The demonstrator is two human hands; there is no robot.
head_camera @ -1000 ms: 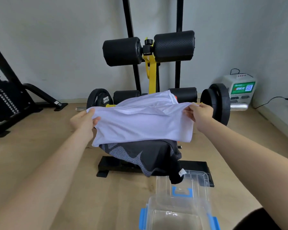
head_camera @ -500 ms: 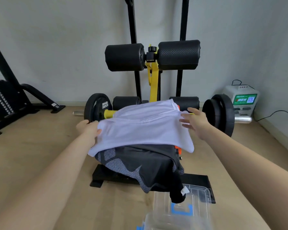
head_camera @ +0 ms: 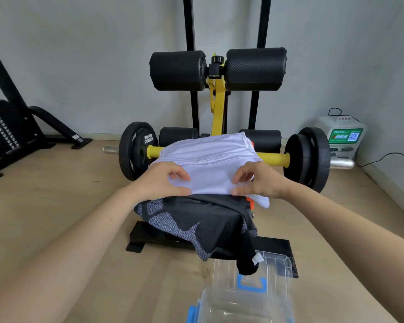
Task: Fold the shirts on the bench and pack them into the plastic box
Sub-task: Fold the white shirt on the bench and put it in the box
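A white shirt (head_camera: 210,164) lies partly folded on the far part of the bench, on top of a black and grey patterned shirt (head_camera: 196,220) that drapes over the bench's near end. My left hand (head_camera: 163,183) pinches the white shirt's near edge on the left, fingers curled into the cloth. My right hand (head_camera: 259,180) pinches the same edge on the right. A clear plastic box (head_camera: 243,306) with blue latches stands on the floor below, with its clear lid (head_camera: 273,269) leaning behind it. A black sleeve hangs down over the lid.
The bench's black base (head_camera: 149,238) sits on the wooden floor. A barbell with a yellow bar (head_camera: 273,157) and black plates (head_camera: 310,157) lies behind the bench, under black foam rollers (head_camera: 217,68). A white device (head_camera: 341,136) stands at the right wall, black gym equipment (head_camera: 7,127) at left.
The white shirt, held up and spread a second ago, now lies on the bench. Both hands have moved inward and toward me to its near edge, and the camera has come closer.
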